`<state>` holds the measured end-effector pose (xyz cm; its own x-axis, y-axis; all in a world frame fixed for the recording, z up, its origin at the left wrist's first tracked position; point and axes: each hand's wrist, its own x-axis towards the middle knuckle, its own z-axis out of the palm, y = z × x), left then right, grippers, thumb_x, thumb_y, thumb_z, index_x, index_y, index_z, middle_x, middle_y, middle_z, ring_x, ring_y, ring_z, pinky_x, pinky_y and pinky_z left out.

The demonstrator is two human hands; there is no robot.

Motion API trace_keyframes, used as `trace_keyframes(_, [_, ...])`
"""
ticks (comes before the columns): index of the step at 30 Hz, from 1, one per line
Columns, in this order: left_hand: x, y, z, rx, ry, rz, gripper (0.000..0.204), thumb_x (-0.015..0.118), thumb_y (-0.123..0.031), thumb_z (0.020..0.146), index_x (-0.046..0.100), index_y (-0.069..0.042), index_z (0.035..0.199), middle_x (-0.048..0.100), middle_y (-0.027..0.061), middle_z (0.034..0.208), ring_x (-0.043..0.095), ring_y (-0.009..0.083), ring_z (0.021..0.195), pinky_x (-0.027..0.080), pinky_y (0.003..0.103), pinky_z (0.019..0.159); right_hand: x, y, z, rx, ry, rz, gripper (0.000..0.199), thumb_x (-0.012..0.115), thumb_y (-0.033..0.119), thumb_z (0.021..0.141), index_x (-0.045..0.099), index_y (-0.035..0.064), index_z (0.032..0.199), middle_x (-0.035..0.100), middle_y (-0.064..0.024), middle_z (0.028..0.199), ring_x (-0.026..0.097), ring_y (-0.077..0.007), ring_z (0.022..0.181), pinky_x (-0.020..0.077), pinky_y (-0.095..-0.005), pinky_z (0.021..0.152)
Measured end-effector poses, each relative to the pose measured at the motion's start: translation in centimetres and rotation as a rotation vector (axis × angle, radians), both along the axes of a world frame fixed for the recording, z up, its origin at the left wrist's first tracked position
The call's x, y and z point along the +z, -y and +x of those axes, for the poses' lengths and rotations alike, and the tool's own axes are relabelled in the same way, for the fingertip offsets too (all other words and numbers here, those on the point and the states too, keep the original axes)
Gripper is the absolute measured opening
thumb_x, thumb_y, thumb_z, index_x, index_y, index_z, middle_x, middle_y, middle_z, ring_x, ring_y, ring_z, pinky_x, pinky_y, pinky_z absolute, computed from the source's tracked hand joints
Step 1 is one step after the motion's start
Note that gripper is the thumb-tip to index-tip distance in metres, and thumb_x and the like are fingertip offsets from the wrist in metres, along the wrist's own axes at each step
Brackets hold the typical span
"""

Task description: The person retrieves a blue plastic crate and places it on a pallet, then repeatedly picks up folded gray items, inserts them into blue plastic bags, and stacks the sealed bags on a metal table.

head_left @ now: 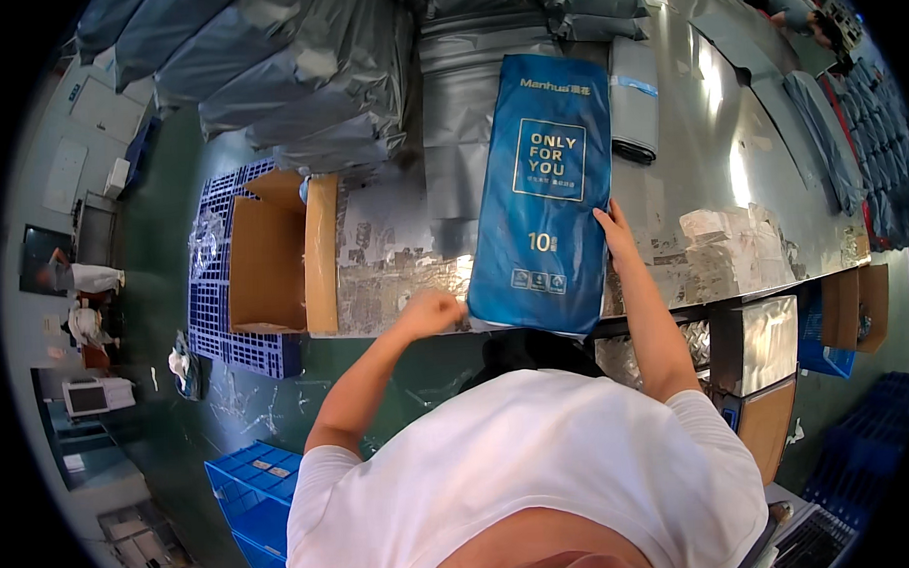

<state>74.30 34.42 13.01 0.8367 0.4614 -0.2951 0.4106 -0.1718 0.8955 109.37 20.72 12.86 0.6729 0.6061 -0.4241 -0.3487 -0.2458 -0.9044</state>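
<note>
A large blue plastic packaging bag (545, 211) with pale print lies flat in front of me, its near edge at the table's front. My left hand (432, 313) is closed at the bag's near left corner, seemingly pinching its edge; the fingertips are partly hidden. Along the right edge, my right hand (618, 236) grips the bag, thumb on top and the other fingers mostly out of sight. Beyond the bag is a pile of flat grey plastic bags (459, 114). A folded dark grey bundle with a blue band (634, 92) lies just right of the blue bag.
Tall stacks of grey bags (297, 79) rise at the far left. An open cardboard box (267, 266) stands left of the metal table (672, 191), by a purple plastic pallet (208, 323). Below right are silvery boxes (757, 344). Another person (793, 12) bends at the far right.
</note>
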Motion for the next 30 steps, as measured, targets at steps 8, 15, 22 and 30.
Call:
trace_keyframes(8, [-6.5, -1.7, 7.7, 0.499, 0.321, -0.494, 0.053, 0.033, -0.044, 0.092, 0.041, -0.003, 0.125, 0.051, 0.0114, 0.119, 0.051, 0.02, 0.105, 0.042, 0.031, 0.088, -1.6, -1.4, -2.6, 0.183, 0.107, 0.108, 0.046, 0.045, 0.021, 0.09, 0.031, 0.0065, 0.132, 0.045, -0.0106, 0.124, 0.045, -0.0191, 0.109, 0.0365, -0.0292, 0.091])
trace_keyframes(15, [-2.2, 4.1, 4.5, 0.595, 0.392, -0.93, 0.055, 0.029, -0.045, 0.092, 0.037, -0.004, 0.128, 0.05, 0.0118, 0.119, 0.051, 0.0227, 0.105, 0.043, 0.034, 0.089, 0.0, 2.0, -8.0, 0.179, 0.039, 0.091, 0.035, 0.042, 0.022, 0.092, 0.043, 0.004, 0.122, 0.053, -0.0068, 0.113, 0.05, -0.0157, 0.1, 0.0393, -0.0284, 0.087])
trace_keyframes(22, [-2.5, 12.7, -4.4, 0.668, 0.372, -0.82, 0.051, 0.028, -0.04, 0.094, 0.032, -0.004, 0.13, 0.044, 0.0095, 0.124, 0.044, 0.0182, 0.11, 0.034, 0.03, 0.095, -1.7, 10.7, -17.1, 0.118, 0.224, 0.004, 0.039, 0.042, 0.022, 0.091, 0.039, 0.0024, 0.125, 0.048, -0.0131, 0.12, 0.045, -0.0209, 0.109, 0.0325, -0.0311, 0.095])
trace_keyframes(30, [-4.0, 2.6, -2.8, 0.681, 0.286, 0.334, 0.021, 0.05, 0.0, 0.082, 0.058, -0.001, 0.101, 0.058, 0.0117, 0.106, 0.055, 0.0198, 0.095, 0.042, 0.032, 0.084, -2.4, 6.3, -8.3, 0.173, 0.842, -0.222, 0.011, 0.05, 0.008, 0.082, 0.054, 0.0, 0.076, 0.054, -0.0123, 0.065, 0.053, -0.0197, 0.056, 0.042, -0.0302, 0.052])
